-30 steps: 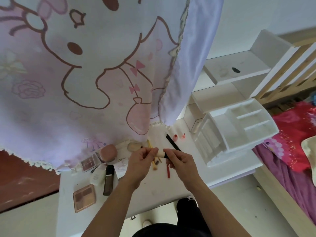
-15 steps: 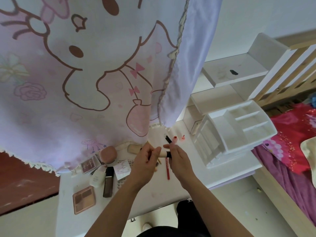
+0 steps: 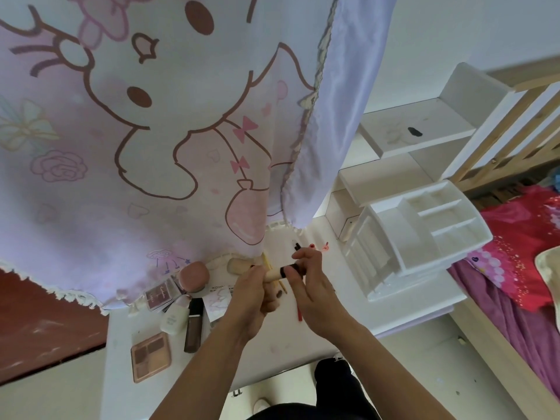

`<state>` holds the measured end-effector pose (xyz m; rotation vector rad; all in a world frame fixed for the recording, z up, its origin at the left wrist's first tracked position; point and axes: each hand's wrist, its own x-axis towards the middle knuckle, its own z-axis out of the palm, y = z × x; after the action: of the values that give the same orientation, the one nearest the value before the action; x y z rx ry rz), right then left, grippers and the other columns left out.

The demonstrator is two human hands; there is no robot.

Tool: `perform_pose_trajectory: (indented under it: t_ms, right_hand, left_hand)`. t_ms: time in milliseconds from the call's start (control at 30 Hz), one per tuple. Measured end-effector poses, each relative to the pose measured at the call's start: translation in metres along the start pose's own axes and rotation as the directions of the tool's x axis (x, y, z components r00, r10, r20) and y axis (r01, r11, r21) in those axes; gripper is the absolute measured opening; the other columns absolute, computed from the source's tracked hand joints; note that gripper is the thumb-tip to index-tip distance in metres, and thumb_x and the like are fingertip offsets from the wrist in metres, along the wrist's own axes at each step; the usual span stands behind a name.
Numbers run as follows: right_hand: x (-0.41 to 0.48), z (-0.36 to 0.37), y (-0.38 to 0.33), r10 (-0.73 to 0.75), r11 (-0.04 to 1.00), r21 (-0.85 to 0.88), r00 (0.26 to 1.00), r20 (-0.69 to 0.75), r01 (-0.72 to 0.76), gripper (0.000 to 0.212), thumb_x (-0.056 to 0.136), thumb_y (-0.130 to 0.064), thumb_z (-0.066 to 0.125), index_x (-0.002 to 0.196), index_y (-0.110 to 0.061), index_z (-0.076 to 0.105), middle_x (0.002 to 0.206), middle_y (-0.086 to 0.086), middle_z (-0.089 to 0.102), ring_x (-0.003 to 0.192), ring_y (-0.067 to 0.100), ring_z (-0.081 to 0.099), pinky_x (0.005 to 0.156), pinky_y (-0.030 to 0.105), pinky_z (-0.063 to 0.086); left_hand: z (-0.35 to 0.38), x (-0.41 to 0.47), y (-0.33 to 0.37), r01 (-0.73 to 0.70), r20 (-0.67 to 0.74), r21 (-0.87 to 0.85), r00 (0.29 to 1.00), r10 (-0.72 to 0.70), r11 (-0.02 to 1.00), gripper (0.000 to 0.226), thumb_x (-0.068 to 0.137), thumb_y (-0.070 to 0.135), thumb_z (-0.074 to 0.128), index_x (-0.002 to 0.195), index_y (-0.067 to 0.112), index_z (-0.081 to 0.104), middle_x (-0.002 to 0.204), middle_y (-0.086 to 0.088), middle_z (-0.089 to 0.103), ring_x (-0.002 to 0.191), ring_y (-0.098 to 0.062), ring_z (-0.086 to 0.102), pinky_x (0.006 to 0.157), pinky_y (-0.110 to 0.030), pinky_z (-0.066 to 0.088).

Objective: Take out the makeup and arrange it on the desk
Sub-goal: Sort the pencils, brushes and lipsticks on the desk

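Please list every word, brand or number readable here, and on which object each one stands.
"XOYA", printed on the white card, its last letters unclear.
Script on the dark palette: too blurred to read.
Print on the white bottle: too small to read.

1. Two hands: left hand (image 3: 257, 298), right hand (image 3: 316, 294).
2. One brush (image 3: 273, 275) in those hands.
3. Two palettes: brown palette (image 3: 151, 357), reddish palette (image 3: 160, 294).
4. One pink compact (image 3: 194, 275).
5. One white bottle (image 3: 173, 319).
6. One dark tube (image 3: 193, 327).
7. Two pencils: red pencil (image 3: 299, 315), black pencil (image 3: 297, 246).
8. Two red bits (image 3: 312, 246), (image 3: 326, 247), too small to tell what kind.
9. One white organizer (image 3: 424, 262).
10. One curtain (image 3: 151, 147).
11. One desk (image 3: 119, 359).
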<state>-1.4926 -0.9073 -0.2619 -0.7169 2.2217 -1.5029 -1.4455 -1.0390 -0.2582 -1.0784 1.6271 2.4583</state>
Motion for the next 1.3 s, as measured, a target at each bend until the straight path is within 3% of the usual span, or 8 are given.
perform_pose_trajectory:
  t_ms: [100, 233, 400, 533, 733, 900, 1067, 1300]
  right_hand:
    - [0.002, -0.004, -0.007, 0.124, 0.982, 0.139, 0.992, 0.027, -0.126, 0.008, 0.103, -0.032, 0.049, 0.109, -0.032, 0.043, 0.095, 0.005, 0.06, 0.072, 0.005, 0.055, 0.074, 0.026, 0.047]
    - [0.007, -0.013, -0.013, 0.324, 0.899, 0.286, 0.943, 0.073, -0.331, 0.044, 0.101, -0.048, 0.047, 0.1, -0.004, 0.056, 0.076, 0.007, 0.071, 0.062, 0.015, 0.061, 0.064, 0.031, 0.049]
    - [0.011, -0.025, -0.004, 0.312, 0.893, 0.293, 0.939, 0.145, -0.342, 0.029, 0.086, -0.027, 0.078, 0.105, -0.014, 0.06, 0.106, 0.004, 0.072, 0.09, 0.02, 0.072, 0.089, 0.04, 0.055]
    - [0.011, -0.029, -0.013, 0.38, 0.845, 0.302, 0.893, 0.24, -0.441, 0.041, 0.093, -0.048, 0.065, 0.11, -0.01, 0.066, 0.093, 0.009, 0.075, 0.074, 0.019, 0.069, 0.072, 0.031, 0.054]
    - [0.005, -0.035, -0.002, 0.329, 0.889, 0.255, 0.917, 0.225, -0.381, 0.034, 0.083, -0.027, 0.08, 0.114, -0.027, 0.066, 0.108, -0.005, 0.072, 0.095, 0.018, 0.073, 0.094, 0.039, 0.055]
    - [0.001, -0.034, -0.011, 0.384, 0.834, 0.317, 0.888, 0.255, -0.452, 0.038, 0.099, -0.045, 0.055, 0.11, -0.014, 0.072, 0.095, 0.015, 0.075, 0.076, 0.02, 0.069, 0.071, 0.029, 0.055]
    - [-0.002, -0.041, -0.006, 0.307, 0.901, 0.252, 0.93, 0.203, -0.353, 0.042, 0.085, -0.028, 0.079, 0.125, -0.032, 0.066, 0.112, -0.004, 0.072, 0.092, 0.013, 0.072, 0.092, 0.032, 0.057]
    - [-0.002, -0.043, -0.013, 0.302, 0.898, 0.26, 0.927, 0.222, -0.354, 0.021, 0.097, -0.029, 0.065, 0.112, -0.018, 0.074, 0.093, 0.008, 0.076, 0.077, 0.014, 0.069, 0.076, 0.025, 0.056]
  left_hand:
    - [-0.002, -0.001, 0.002, -0.123, -0.035, 0.069, 0.991, 0.126, 0.99, 0.03, 0.107, 0.02, 0.035, 0.08, 0.012, 0.042, 0.051, 0.0, 0.03, 0.042, -0.011, 0.025, 0.039, -0.019, 0.033]
    - [-0.007, -0.003, 0.005, -0.259, 0.001, 0.303, 0.963, 0.271, 0.917, 0.03, 0.106, 0.029, 0.042, 0.084, 0.01, 0.044, 0.051, 0.004, 0.039, 0.041, -0.006, 0.04, 0.046, -0.023, 0.034]
    - [-0.011, 0.001, 0.003, -0.28, 0.008, 0.362, 0.955, 0.298, 0.889, 0.032, 0.105, 0.033, 0.044, 0.081, 0.012, 0.042, 0.053, 0.009, 0.038, 0.048, -0.007, 0.034, 0.048, -0.024, 0.033]
    - [-0.011, 0.0, 0.001, -0.3, 0.015, 0.397, 0.947, 0.32, 0.868, 0.033, 0.104, 0.035, 0.044, 0.082, 0.01, 0.043, 0.056, 0.004, 0.038, 0.049, -0.008, 0.035, 0.048, -0.023, 0.034]
    - [-0.008, -0.002, -0.003, -0.297, 0.008, 0.374, 0.948, 0.317, 0.879, 0.034, 0.104, 0.035, 0.044, 0.086, 0.006, 0.046, 0.054, 0.007, 0.04, 0.048, -0.006, 0.036, 0.049, -0.024, 0.035]
    - [-0.007, -0.003, -0.004, -0.306, 0.013, 0.374, 0.946, 0.325, 0.875, 0.039, 0.104, 0.036, 0.045, 0.086, 0.002, 0.043, 0.054, 0.006, 0.042, 0.049, -0.01, 0.036, 0.05, -0.028, 0.034]
    - [-0.006, -0.004, -0.002, -0.302, 0.001, 0.375, 0.945, 0.326, 0.876, 0.033, 0.103, 0.036, 0.046, 0.082, 0.011, 0.043, 0.053, 0.009, 0.038, 0.048, -0.007, 0.034, 0.049, -0.026, 0.033]
    - [-0.004, -0.007, 0.0, -0.317, 0.014, 0.379, 0.941, 0.337, 0.87, 0.034, 0.103, 0.037, 0.046, 0.083, 0.01, 0.044, 0.057, 0.005, 0.038, 0.05, -0.009, 0.035, 0.048, -0.025, 0.034]
